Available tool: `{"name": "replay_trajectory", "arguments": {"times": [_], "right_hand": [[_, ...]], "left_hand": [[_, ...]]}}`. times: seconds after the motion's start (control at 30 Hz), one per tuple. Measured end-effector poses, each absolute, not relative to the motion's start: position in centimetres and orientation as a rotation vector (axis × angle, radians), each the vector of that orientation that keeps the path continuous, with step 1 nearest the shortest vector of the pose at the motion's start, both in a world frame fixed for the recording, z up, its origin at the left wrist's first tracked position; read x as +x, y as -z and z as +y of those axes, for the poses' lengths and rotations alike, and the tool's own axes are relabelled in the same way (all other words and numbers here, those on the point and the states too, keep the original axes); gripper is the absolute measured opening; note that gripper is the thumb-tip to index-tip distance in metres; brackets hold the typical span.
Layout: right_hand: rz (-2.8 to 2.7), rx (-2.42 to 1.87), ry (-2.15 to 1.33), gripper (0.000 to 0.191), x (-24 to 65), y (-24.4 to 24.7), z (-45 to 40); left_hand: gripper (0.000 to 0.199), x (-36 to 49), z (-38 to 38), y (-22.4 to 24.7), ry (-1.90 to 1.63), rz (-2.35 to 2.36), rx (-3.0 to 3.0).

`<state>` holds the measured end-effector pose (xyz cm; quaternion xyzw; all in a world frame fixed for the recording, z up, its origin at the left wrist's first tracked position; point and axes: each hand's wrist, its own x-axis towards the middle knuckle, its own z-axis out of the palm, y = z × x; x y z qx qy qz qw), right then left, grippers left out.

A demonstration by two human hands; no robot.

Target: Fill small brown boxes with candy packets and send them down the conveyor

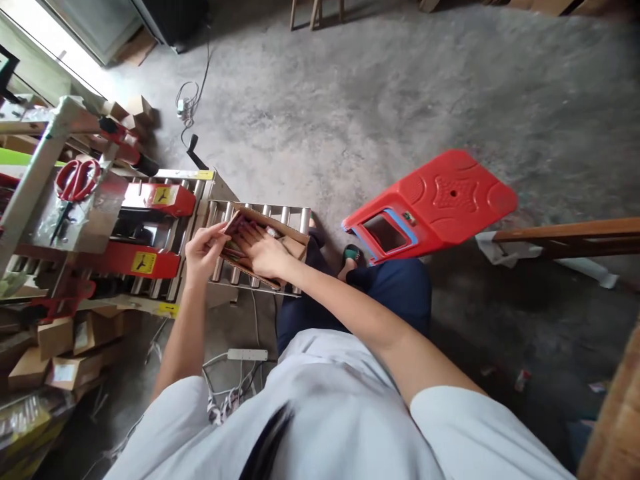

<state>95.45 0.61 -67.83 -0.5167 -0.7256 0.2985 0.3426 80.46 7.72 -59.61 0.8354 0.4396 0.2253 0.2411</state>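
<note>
An open cardboard box [296, 247] sits slightly turned on the short roller conveyor [304, 220] in front of me. My left hand [204, 251] is at the box's left end, its thumb and fingers pinched on the flap there. Inside the box lies my right hand [267, 255], palm down with fingers stretched out and spread over the contents. Those contents look dark purple, and my hand partly covers them, so I cannot make out what they are.
Left of the box stands a carton-sealing machine with red side guides [159, 263] and a crank handle [194, 148]. Red-handled scissors [77, 180] hang on its frame. A red plastic stool [450, 193] is at right. Small cartons [75, 370] and a power strip [247, 355] lie lower left.
</note>
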Motion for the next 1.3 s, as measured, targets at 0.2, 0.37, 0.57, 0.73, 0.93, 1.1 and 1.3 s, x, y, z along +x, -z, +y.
{"name": "replay_trajectory", "arguments": {"times": [0.2, 0.37, 0.57, 0.73, 0.93, 1.1, 1.3], "right_hand": [[-1.577, -1.151, -0.873, 0.049, 95.7, 69.5, 0.6], [-1.218, -0.911, -0.809, 0.042, 97.0, 68.8, -1.0], [-1.268, -1.246, -0.521, 0.038, 100.2, 66.2, -3.8], [-1.22, -1.802, -0.541, 0.05, 101.2, 67.5, -4.3], [-1.332, -1.974, -0.516, 0.038, 99.4, 68.4, -3.4], [-1.415, -1.982, -0.515, 0.038, 99.4, 67.9, -3.3], [-1.481, -1.675, -0.991, 0.041, 102.8, 66.8, -3.3]], "left_hand": [[0.039, 82.1, 9.3, 58.3, -0.238, 1.241, 2.392], [0.055, 83.3, 10.0, 58.8, -0.302, 1.27, 2.437], [0.034, 85.2, 9.9, 58.4, 0.227, 1.165, 2.819], [0.03, 87.4, 10.7, 60.2, 0.562, 1.257, 2.912], [0.024, 88.0, 9.9, 63.3, -0.018, 1.359, 2.788], [0.025, 88.1, 7.1, 64.0, -0.514, 1.542, 2.643], [0.048, 88.5, 7.0, 66.0, -0.264, 1.708, 2.686]]}}
